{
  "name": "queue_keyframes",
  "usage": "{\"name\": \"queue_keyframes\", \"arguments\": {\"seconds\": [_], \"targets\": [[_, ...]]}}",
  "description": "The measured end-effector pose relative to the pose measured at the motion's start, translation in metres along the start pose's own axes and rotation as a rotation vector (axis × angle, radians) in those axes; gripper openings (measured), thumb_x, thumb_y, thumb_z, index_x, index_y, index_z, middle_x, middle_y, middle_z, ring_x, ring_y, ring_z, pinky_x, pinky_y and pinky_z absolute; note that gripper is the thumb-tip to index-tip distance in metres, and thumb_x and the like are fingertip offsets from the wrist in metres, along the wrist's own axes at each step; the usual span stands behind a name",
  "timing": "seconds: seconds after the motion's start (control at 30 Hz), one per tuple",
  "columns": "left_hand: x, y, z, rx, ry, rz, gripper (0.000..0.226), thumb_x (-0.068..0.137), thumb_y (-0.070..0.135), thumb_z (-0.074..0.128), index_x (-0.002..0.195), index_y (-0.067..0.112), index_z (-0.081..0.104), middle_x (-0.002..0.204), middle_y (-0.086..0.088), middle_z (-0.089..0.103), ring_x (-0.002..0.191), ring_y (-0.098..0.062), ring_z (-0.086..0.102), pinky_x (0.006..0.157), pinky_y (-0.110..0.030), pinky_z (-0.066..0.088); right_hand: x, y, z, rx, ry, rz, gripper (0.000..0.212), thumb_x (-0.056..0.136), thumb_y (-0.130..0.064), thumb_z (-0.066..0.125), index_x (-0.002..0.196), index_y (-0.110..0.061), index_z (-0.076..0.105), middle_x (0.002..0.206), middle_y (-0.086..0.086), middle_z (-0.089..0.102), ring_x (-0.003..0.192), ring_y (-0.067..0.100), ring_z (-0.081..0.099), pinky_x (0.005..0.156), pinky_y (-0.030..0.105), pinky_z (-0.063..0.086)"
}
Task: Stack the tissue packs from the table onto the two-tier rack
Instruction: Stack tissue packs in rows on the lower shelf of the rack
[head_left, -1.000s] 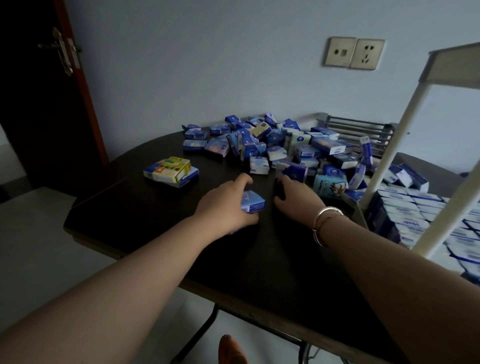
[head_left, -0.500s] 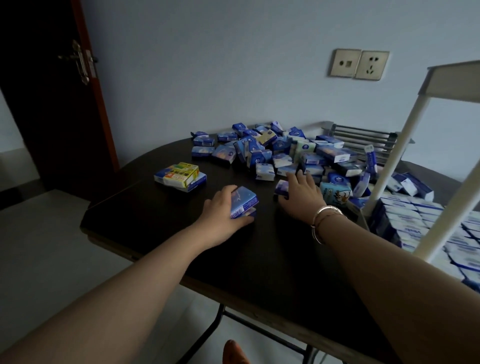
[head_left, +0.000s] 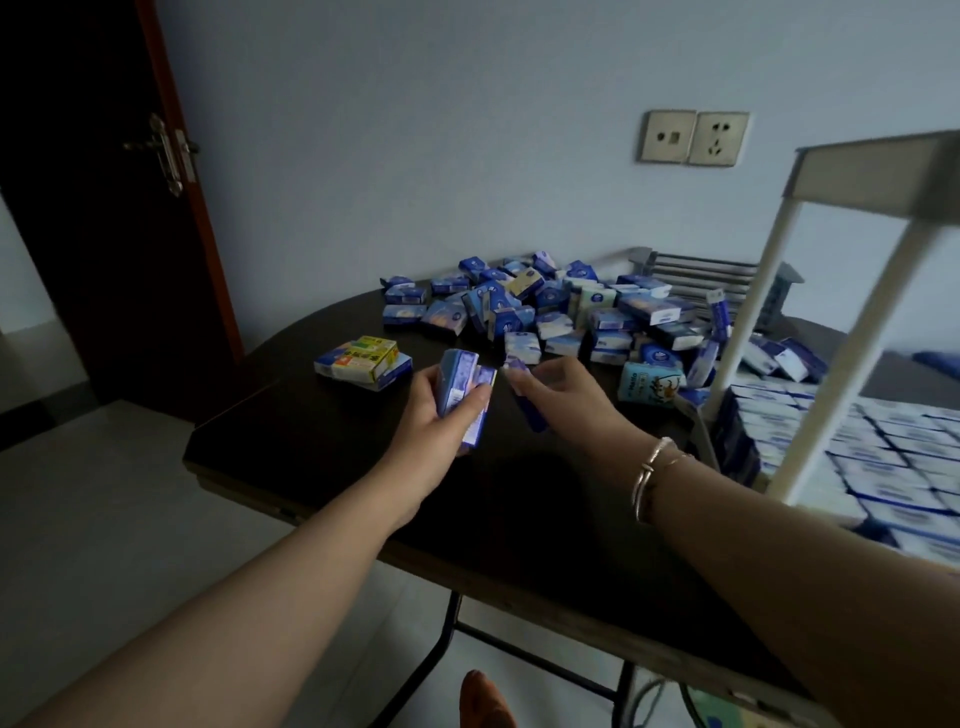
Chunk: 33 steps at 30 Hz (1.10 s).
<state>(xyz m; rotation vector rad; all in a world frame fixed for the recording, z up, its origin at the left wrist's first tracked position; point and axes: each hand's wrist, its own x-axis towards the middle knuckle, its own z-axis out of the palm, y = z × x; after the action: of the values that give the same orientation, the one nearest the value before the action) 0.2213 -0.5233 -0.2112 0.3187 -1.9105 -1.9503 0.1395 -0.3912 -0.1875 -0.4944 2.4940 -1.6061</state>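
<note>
My left hand (head_left: 441, 415) grips two blue tissue packs (head_left: 462, 389) on edge, lifted above the dark table (head_left: 322, 447). My right hand (head_left: 561, 400) holds another blue tissue pack (head_left: 527, 410) just to the right of them, also off the table. Behind both hands lies a loose pile of blue and white tissue packs (head_left: 545, 312). The white two-tier rack (head_left: 769, 291) stands at the right; its lower tier (head_left: 883, 447) carries rows of stacked packs, and its upper shelf (head_left: 878, 176) is seen only from its edge.
A small stack of yellow and blue packs (head_left: 363, 361) lies left of my hands. A light blue pack (head_left: 649, 387) stands by the rack's post. A grey slatted rack (head_left: 711, 275) sits against the wall. The table's near edge is in front of me.
Both hands lifted off the table. The left hand raised its packs and turned them on edge; the right hand picked a pack from the pile's edge and drew it toward the left hand.
</note>
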Motion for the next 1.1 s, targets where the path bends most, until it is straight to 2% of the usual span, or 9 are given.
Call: {"name": "queue_keyframes", "arguments": {"seconds": [0.1,0.23,0.43,0.53,0.73,0.83,0.9,1.0,1.1], "targets": [[-0.032,0.024,0.013,-0.149,-0.085,-0.027,0.040,0.089,0.027,0.064,0.118,0.040,0.041,0.116,0.011,0.053,0.099,-0.010,0.057,0.078,-0.041,0.059,-0.047,-0.015,-0.015,0.288,-0.119,0.014,0.038,0.086,-0.050,0.059,0.111,-0.022,0.054,0.113,0.003,0.061,0.105,0.022,0.059,0.097,0.043,0.048],[-0.085,0.054,0.035,-0.108,-0.178,0.153,0.045,0.085,0.022,0.067,0.118,0.042,0.045,0.120,0.009,0.059,0.107,-0.011,0.062,0.088,-0.039,0.056,-0.111,-0.024,-0.056,0.417,-0.112,-0.007,0.023,0.089,-0.041,0.057,0.102,-0.022,0.059,0.106,0.004,0.067,0.105,0.023,0.062,0.104,0.050,0.039],[-0.154,0.081,0.090,0.112,-0.284,0.442,0.059,0.080,0.016,0.073,0.122,0.044,0.043,0.123,0.021,0.053,0.112,0.009,0.052,0.085,-0.011,0.049,-0.198,-0.031,-0.129,0.486,-0.153,0.001,0.073,0.068,-0.056,0.068,0.124,-0.013,0.052,0.113,0.010,0.068,0.100,0.019,0.067,0.100,0.044,0.045],[-0.172,0.087,0.126,0.191,-0.293,0.549,0.061,0.075,0.017,0.078,0.125,0.032,0.046,0.116,0.024,0.053,0.105,0.017,0.050,0.077,-0.006,0.048,-0.230,-0.024,-0.159,0.473,-0.080,-0.025,0.073,0.064,-0.052,0.078,0.122,-0.017,0.049,0.113,0.005,0.067,0.100,0.015,0.067,0.096,0.041,0.049],[-0.183,0.086,0.207,0.266,-0.355,0.662,0.064,0.069,0.022,0.083,0.125,0.022,0.051,0.116,0.015,0.058,0.103,0.006,0.056,0.078,-0.012,0.052,-0.249,0.004,-0.216,0.467,0.128,0.015,0.047,0.080,-0.020,0.072,0.118,-0.012,0.046,0.110,0.011,0.066,0.093,0.016,0.068,0.085,0.032,0.055],[-0.177,0.083,0.245,0.278,-0.491,0.643,0.072,0.066,0.026,0.086,0.127,0.022,0.047,0.118,0.013,0.055,0.102,0.003,0.055,0.078,-0.005,0.045,-0.247,0.023,-0.250,0.519,0.239,0.028,0.041,0.083,-0.008,0.066,0.118,-0.009,0.045,0.111,0.016,0.061,0.095,0.022,0.066,0.078,0.030,0.056],[-0.168,0.082,0.264,0.362,-0.555,0.615,0.081,0.068,0.037,0.083,0.136,0.023,0.041,0.130,0.014,0.047,0.113,0.004,0.045,0.084,-0.003,0.035,-0.244,0.033,-0.274,0.361,0.374,0.032,0.044,0.082,-0.003,0.065,0.119,-0.009,0.042,0.107,0.011,0.058,0.095,0.021,0.063,0.077,0.029,0.055],[-0.145,0.077,0.279,0.530,-0.612,0.560,0.086,0.072,0.057,0.071,0.144,0.027,0.035,0.149,0.012,0.032,0.135,-0.003,0.029,0.106,-0.019,0.026,-0.231,0.046,-0.311,0.111,0.534,-0.001,0.047,0.077,0.004,0.068,0.109,-0.012,0.037,0.094,-0.001,0.053,0.081,0.007,0.055,0.064,0.018,0.045],[-0.126,0.066,0.284,0.949,-0.730,0.606,0.100,0.066,0.079,0.053,0.149,0.030,0.025,0.160,0.010,0.012,0.147,-0.011,0.009,0.119,-0.045,0.015,-0.212,0.065,-0.329,-0.045,0.499,0.039,0.053,0.073,0.004,0.073,0.106,-0.013,0.034,0.091,-0.003,0.051,0.082,0.009,0.054,0.063,0.019,0.047]]}}
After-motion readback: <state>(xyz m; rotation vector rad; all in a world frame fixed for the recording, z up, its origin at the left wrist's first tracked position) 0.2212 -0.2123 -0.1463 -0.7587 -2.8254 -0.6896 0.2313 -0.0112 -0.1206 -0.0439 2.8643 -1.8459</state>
